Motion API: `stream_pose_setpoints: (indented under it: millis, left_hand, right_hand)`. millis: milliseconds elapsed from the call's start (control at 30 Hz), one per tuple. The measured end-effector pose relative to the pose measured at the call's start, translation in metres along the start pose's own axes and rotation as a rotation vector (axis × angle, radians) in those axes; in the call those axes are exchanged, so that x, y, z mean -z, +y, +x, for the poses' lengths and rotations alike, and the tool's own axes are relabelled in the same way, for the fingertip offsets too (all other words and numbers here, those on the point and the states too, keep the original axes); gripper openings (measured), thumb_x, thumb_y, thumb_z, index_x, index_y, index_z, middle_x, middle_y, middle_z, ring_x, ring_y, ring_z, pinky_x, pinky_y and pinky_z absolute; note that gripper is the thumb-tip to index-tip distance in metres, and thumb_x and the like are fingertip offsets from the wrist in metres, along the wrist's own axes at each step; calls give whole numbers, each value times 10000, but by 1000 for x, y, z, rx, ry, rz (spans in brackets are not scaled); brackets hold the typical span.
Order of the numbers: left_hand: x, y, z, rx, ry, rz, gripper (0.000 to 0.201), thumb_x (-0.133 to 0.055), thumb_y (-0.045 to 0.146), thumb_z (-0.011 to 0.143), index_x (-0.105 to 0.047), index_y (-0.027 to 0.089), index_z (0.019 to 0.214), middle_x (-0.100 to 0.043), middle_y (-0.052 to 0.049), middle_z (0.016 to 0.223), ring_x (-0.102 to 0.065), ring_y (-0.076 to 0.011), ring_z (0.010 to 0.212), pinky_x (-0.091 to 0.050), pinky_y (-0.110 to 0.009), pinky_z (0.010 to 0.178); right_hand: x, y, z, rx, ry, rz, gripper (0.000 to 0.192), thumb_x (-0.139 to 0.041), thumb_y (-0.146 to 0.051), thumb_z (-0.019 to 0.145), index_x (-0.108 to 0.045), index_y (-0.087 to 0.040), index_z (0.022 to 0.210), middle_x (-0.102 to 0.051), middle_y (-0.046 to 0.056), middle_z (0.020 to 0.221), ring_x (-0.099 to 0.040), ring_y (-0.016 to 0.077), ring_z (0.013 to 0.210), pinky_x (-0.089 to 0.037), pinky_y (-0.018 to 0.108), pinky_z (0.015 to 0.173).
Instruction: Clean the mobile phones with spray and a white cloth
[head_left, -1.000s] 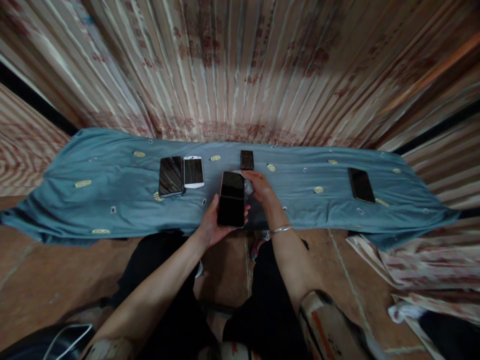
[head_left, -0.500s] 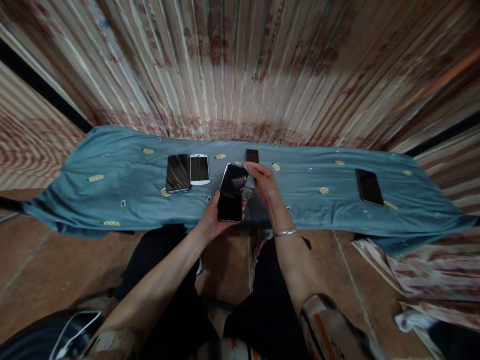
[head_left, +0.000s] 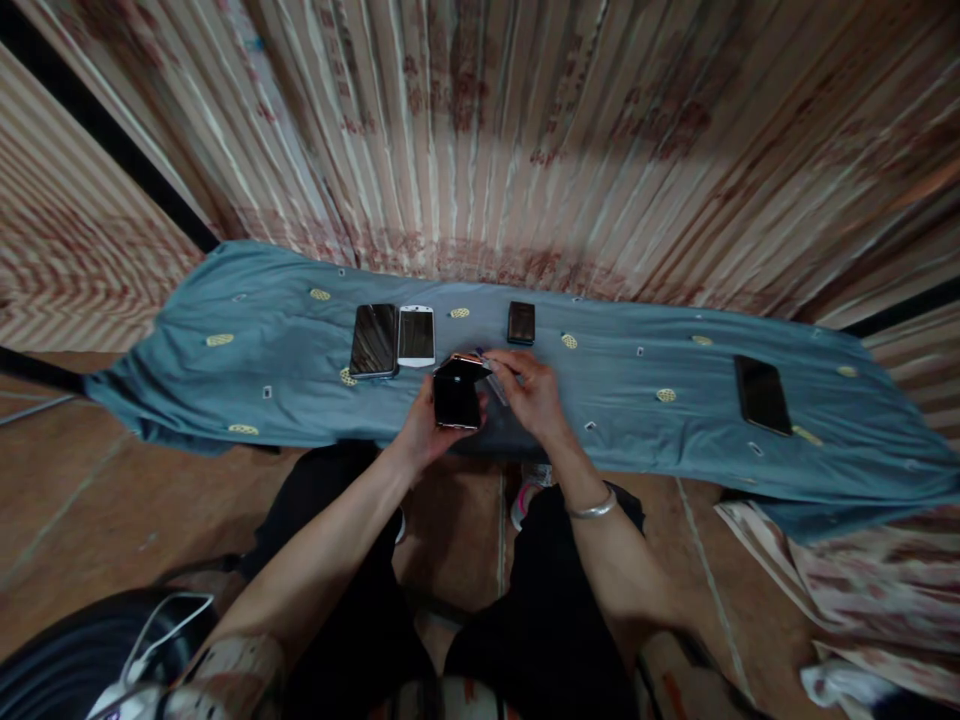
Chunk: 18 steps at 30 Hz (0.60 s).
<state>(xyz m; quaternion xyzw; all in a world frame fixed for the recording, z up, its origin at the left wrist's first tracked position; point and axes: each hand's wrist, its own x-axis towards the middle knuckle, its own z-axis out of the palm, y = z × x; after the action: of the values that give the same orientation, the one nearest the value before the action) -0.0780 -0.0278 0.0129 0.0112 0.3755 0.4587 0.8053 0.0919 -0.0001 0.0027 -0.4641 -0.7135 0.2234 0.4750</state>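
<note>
My left hand (head_left: 421,432) is wrapped round the lower half of a black flip phone (head_left: 456,402), held above the front part of the cloth-covered table. The phone's upper half is bent up at the crease, so it is partly folded. At its upper right corner my right hand (head_left: 531,390) is closed in a pinch. A clear plastic piece (head_left: 498,388) shows under the right fingers, against the phone's edge; whether it is a case cannot be made out. A silver bangle (head_left: 596,503) is on my right wrist.
Blue patterned cloth (head_left: 622,400) covers the narrow table. To the left lie a dark phone (head_left: 373,341) and a white phone (head_left: 417,336), side by side. A small black item (head_left: 521,322) sits behind my hands. Far right is another black phone (head_left: 763,394). A curtain (head_left: 480,130) hangs behind.
The flip phone was nearly flat and is now bent at its crease, its upper half tipped up. My hands have stayed on it. The view has shifted slightly.
</note>
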Motion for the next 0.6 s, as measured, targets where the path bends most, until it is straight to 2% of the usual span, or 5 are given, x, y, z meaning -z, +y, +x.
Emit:
stream_pose_setpoints:
  millis: [200, 400, 500, 600]
  left_hand:
    - [1, 8, 2, -87, 38, -16, 595, -284, 578, 1033, -634, 158, 1267, -753, -115, 936, -704, -259, 852, -573, -449, 850]
    - [2, 16, 4, -143, 67, -3, 716, -248, 618, 1020, -628, 81, 1304, -761, -174, 1008, -716, -314, 983, -544, -515, 978]
    - [1, 16, 3, -131, 63, -4, 716, -238, 617, 1023, -633, 84, 1295, -765, -169, 981, -724, -319, 986, -548, -532, 977]
    - [2, 15, 3, -135, 39, -15, 672, -267, 597, 1029, -626, 98, 1301, -764, -148, 945, -733, -303, 955, -556, -532, 966]
  right_hand:
    - [-12, -12, -15, 177, -108, -175, 299, -493, -274, 1036, -749, -244, 1187, -797, 56, 1117, -676, 224, 1038, -538, 364, 985]
    - [-26, -21, -22, 239, -211, -259, 352, -443, -161, 1029, -737, -236, 1208, -791, 62, 1144, -659, 229, 1055, -522, 385, 1034]
    - [-24, -21, -19, 199, -165, -203, 318, -466, -195, 1024, -763, -234, 1132, -799, 61, 1088, -680, 223, 1035, -530, 375, 1016]
    - [-15, -16, -13, 51, -33, -51, 269, -525, -299, 1001, -781, -243, 1060, -806, 45, 1051, -709, 217, 1008, -549, 354, 959]
